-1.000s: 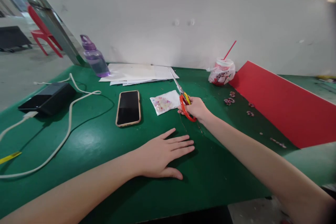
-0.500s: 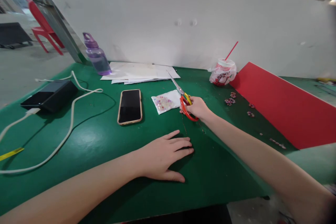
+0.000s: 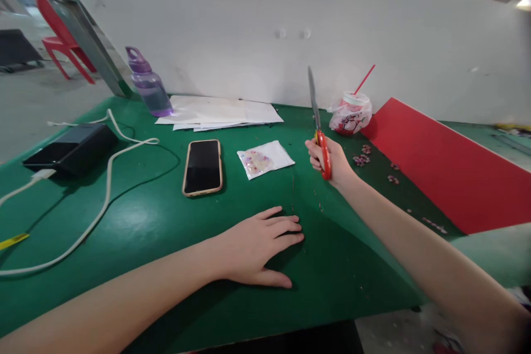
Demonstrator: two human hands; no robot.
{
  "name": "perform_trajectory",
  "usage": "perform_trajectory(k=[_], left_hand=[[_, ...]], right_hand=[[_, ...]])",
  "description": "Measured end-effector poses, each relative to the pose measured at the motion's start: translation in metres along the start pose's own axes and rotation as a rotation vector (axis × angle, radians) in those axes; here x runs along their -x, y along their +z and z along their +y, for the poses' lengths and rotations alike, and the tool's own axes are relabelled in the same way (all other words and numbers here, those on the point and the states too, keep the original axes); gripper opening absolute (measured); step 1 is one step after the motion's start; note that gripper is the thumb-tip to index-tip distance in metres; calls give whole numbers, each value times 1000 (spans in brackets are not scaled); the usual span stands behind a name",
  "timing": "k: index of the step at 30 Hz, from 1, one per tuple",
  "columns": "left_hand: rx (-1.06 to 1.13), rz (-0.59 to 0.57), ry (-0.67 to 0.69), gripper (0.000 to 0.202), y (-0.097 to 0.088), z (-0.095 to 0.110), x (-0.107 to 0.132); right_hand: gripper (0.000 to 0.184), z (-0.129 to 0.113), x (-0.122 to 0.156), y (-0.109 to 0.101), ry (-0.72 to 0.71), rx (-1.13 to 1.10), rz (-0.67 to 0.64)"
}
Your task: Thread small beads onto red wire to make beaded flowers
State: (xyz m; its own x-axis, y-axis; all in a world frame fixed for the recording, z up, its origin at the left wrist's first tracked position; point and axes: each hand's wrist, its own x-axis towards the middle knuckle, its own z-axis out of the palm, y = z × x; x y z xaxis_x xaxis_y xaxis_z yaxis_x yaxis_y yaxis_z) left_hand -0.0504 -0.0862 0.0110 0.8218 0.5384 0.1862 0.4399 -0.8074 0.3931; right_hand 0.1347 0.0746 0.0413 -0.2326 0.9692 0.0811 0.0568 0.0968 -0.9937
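In my right hand (image 3: 332, 159) is a pair of scissors (image 3: 319, 127) with red and yellow handles, the blades pointing up and away from me. My left hand (image 3: 265, 249) lies flat on the green table (image 3: 157, 249), fingers spread, holding nothing. Just beyond its fingertips, thin thread-like strands (image 3: 292, 193) lie on the table. A small white packet with a clear front (image 3: 265, 159), showing colourful beads inside, rests between my hands and the back papers. Small beaded clusters (image 3: 362, 160) sit to the right of my right hand.
A phone (image 3: 203, 168) lies left of the packet. Further left are a black device (image 3: 77, 146) and its white cable (image 3: 110, 188). A purple bottle (image 3: 150, 86), white papers (image 3: 219, 110) and a bagged cup with straw (image 3: 352, 113) stand along the back; a red board (image 3: 448, 166) is at right.
My right hand has moved right, away from the packet, carrying the scissors, whose blades have swung upright. More of the packet shows. My left hand stays in place.
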Motion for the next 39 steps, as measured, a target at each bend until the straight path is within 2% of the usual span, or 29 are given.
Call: perform_trajectory(k=[2, 6, 9, 15, 22, 26, 29, 33, 39], left_hand=[[-5, 7, -3, 66, 1, 1, -1], [-12, 26, -11, 65, 4, 2, -4], [-14, 30, -18, 65, 5, 2, -4], [-2, 37, -24, 65, 5, 1, -5], [24, 10, -40, 65, 4, 1, -5], [35, -4, -62, 64, 3, 2, -6], [48, -8, -80, 66, 2, 2, -7], [84, -7, -78, 66, 2, 0, -8], [135, 8, -71, 67, 2, -4, -8]], right_hand=[[29, -10, 8, 5, 37, -225, -144], [33, -25, 26, 15, 270, -462, -459], [32, -22, 38, 24, 409, -501, -563], [40, -6, 49, 29, 523, -403, -619], [41, -14, 49, 12, 448, -343, -680], [48, -10, 52, 15, 478, -309, -790], [46, 0, 53, 22, 483, -267, -834], [46, 8, 46, 24, 515, -281, -833], [42, 9, 25, 19, 476, -273, -719]])
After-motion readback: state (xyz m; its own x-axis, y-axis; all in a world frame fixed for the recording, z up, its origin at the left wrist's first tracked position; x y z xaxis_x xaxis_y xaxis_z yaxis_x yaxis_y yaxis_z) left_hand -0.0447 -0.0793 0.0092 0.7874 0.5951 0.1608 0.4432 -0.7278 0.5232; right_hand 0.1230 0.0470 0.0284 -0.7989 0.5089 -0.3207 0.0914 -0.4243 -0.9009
